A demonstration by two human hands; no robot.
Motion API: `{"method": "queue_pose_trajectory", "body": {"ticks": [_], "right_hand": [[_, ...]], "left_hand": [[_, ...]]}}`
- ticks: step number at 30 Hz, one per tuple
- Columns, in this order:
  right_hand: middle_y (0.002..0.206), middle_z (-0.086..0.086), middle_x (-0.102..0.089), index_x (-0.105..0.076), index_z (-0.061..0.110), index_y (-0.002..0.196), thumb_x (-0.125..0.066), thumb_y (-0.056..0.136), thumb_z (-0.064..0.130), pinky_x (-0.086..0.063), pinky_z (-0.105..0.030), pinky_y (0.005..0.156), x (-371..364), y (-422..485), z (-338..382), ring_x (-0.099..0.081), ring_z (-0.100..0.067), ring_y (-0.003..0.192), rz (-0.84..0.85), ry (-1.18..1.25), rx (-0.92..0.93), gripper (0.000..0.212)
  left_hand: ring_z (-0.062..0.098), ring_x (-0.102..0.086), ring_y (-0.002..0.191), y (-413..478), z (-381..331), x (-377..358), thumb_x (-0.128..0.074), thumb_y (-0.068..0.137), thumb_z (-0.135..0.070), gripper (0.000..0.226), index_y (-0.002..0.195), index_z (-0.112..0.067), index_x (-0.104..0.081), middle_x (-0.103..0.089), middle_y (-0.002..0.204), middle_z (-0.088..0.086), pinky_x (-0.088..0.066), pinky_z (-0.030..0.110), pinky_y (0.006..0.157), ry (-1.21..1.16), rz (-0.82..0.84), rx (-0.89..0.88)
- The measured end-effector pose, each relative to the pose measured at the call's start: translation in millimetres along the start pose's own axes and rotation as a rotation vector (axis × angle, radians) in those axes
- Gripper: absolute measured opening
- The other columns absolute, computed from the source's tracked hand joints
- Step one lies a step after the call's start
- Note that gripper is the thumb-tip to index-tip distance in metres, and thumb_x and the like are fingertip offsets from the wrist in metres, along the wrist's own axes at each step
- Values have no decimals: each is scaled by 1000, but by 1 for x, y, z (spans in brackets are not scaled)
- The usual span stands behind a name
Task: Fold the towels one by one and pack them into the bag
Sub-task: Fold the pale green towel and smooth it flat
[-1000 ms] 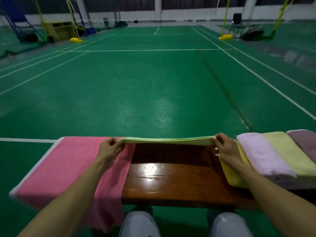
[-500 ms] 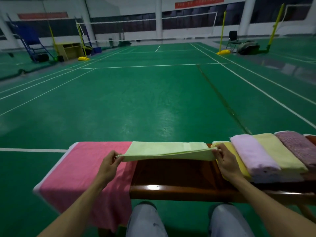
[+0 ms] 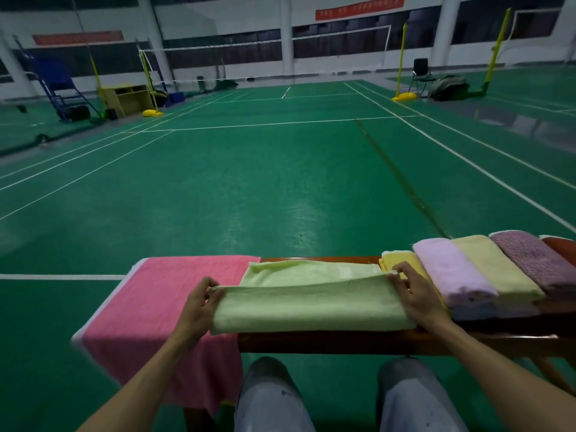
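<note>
Pink towel (image 3: 149, 307) draped over counter (image 3: 343, 341) left end. Left grip (image 3: 199, 307) pinches green towel (image 3: 311, 307) (part-folded, mid-counter, along near edge). Right grip (image 3: 417, 299) pinches its right end. Folded towels (image 3: 486, 272) toward right end.

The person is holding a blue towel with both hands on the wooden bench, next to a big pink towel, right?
Not quite: it is a light green towel, not a blue one. The head view shows the left hand and right hand holding it on the wooden bench, next to the big pink towel.
</note>
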State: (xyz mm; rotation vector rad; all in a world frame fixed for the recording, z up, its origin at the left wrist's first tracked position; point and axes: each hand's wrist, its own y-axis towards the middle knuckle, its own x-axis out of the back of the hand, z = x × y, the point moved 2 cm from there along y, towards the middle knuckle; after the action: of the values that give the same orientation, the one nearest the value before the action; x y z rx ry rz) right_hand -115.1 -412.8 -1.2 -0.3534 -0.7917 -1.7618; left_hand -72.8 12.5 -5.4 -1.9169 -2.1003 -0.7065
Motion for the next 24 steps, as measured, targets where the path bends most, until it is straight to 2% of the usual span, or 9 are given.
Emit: {"method": "queue_pose_trajectory", "body": {"ticks": [3, 6, 8, 11, 13, 15, 16, 19, 24], "right_hand": [[80, -14, -65, -53, 21, 91, -48, 98, 38, -42, -34, 57, 3, 10, -3, -64, -33, 78, 48, -25, -45, 19], [80, -12, -64, -53, 21, 92, -53, 99, 30, -39, -36, 59, 6, 24, -4, -62, -33, 75, 29, -43, -69, 12], [83, -8, -63, -56, 16, 94, -53, 99, 30, -40, -35, 62, 5, 39, -5, -60, -28, 75, 30, -82, -91, 15], [79, -11, -66, -58, 14, 88, -56, 98, 35, -48, -41, 65, -2, 64, -14, -60, -31, 74, 19, -215, -125, 23], [82, -11, -67, -57, 16, 83, -58, 96, 35, -46, -39, 67, -7, 82, -23, -60, -32, 80, 31, -318, -148, 23], [88, -10, -65, -64, 15, 85, -59, 95, 36, -43, -36, 70, -13, 97, -29, -59, -32, 88, 57, -412, -146, 24], [91, -9, -64, -68, 14, 89, -59, 95, 38, -44, -36, 73, -16, 103, -31, -58, -30, 91, 69, -481, -134, 27], [104, -3, -62, -74, 21, 100, -56, 94, 48, -44, -36, 82, -26, 117, -41, -53, -24, 99, 111, -715, -110, 33], [105, 4, -57, -74, 28, 100, -54, 91, 55, -38, -39, 88, -42, 125, -50, -46, -20, 101, 168, -829, -110, 34]], "left_hand": [[14, -43, 62, 6, -5, 1, -53, 96, -7, 13, 85, 0, -53, -53, 72, 7, -35, 16, 48, -15, 13, 28], [15, -47, 64, 24, -11, -4, -54, 96, -11, 14, 86, -2, -56, -57, 75, 8, -39, 23, 54, -6, 26, 40], [14, -50, 66, 45, -9, -8, -55, 96, -15, 14, 85, -7, -60, -60, 78, 6, -40, 29, 58, 13, 18, 59], [18, -54, 66, 81, -2, -18, -57, 95, -16, 12, 86, -13, -63, -61, 81, 7, -49, 36, 57, 43, 10, 108], [21, -56, 63, 103, 5, -27, -58, 95, -14, 10, 87, -10, -63, -60, 84, 10, -55, 32, 49, 51, 24, 154], [20, -53, 54, 121, 12, -36, -62, 93, -13, 9, 86, -8, -65, -61, 81, 12, -49, 25, 44, 136, 37, 148], [19, -52, 54, 128, 15, -39, -64, 91, -14, 10, 84, -8, -67, -64, 79, 12, -46, 24, 47, 199, 39, 132], [19, -55, 70, 149, 29, -47, -70, 86, -18, 12, 83, -7, -73, -67, 76, 6, -36, 27, 60, 321, 58, 131], [20, -62, 79, 161, 41, -58, -71, 85, -19, 17, 90, -3, -75, -73, 86, 10, -39, 25, 70, 397, 85, 130]]}}
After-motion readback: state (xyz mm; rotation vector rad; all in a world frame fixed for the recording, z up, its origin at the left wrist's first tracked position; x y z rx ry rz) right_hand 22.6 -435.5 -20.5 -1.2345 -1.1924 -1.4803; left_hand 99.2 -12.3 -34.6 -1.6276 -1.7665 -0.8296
